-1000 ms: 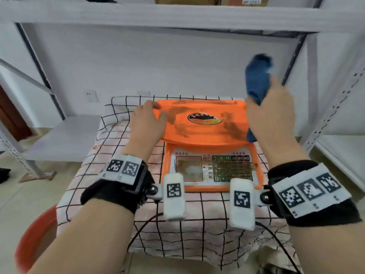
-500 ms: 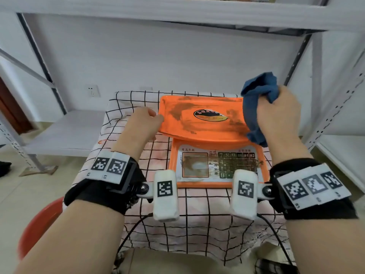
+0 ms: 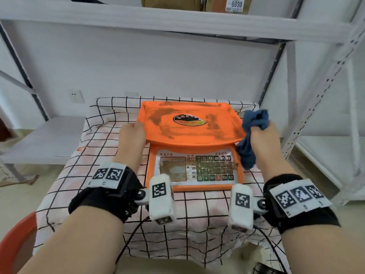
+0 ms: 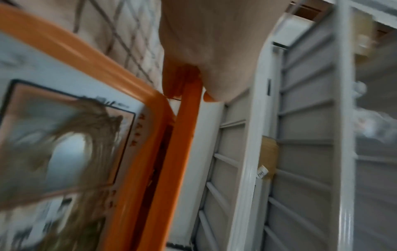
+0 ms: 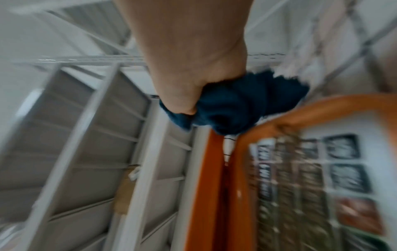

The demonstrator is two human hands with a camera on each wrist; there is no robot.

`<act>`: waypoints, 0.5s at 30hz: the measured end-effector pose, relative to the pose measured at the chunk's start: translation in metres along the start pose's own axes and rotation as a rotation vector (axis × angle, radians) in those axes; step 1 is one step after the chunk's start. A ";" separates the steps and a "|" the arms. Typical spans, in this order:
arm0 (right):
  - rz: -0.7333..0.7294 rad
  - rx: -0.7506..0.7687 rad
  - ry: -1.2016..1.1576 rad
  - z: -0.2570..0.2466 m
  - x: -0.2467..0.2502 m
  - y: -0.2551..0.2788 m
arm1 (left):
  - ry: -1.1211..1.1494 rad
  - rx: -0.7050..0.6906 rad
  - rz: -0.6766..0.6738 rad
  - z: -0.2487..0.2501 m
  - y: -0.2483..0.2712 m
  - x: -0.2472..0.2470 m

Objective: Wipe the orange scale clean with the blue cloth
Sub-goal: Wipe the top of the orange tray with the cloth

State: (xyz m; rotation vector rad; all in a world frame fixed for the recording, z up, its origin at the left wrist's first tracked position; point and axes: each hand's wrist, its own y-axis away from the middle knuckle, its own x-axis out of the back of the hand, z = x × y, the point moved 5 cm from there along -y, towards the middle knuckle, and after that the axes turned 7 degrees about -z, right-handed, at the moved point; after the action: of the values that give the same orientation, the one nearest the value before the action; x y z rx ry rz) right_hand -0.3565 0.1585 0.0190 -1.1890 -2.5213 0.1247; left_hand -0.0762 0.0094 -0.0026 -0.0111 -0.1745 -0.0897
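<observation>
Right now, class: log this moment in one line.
left hand: grips orange scale tray edge | right hand: holds blue cloth beside tray | tray: smeared

The tag (image 3: 236, 5) on a box (image 3: 223, 3) on the top shelf reads "8090", with a smaller, blurred line beneath it. On the scale (image 3: 192, 147), the keypad (image 3: 214, 168) shows digits 7, 8, 9 in its top row, 1, 2, 3 lower down and 0 at the bottom, plus keys "M1" and "M2". Its other characters and the oval logo (image 3: 189, 120) on the pan are too small to read.
</observation>
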 end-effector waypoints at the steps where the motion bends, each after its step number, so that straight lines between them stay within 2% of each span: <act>1: -0.009 -0.042 -0.080 0.008 -0.003 -0.001 | 0.069 0.020 0.009 -0.005 -0.001 -0.001; 3: 0.007 -0.090 -0.179 0.015 -0.008 -0.001 | 0.159 0.007 0.062 -0.009 0.000 -0.002; 8: -0.010 -0.084 -0.303 0.016 -0.026 0.001 | 0.218 -0.051 0.119 -0.007 -0.002 0.009; 11: -0.064 -0.059 -0.279 0.013 -0.041 0.004 | 0.254 -0.059 0.171 -0.004 -0.010 0.029; 15: -0.161 -0.038 -0.202 0.003 -0.057 0.007 | 0.226 -0.045 0.177 -0.017 -0.015 0.050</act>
State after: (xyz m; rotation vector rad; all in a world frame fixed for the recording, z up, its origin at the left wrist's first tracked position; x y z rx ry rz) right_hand -0.3189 0.1192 -0.0008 -1.0279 -2.7957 0.1643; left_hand -0.0252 -0.0108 -0.0109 -0.0604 0.0551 0.0813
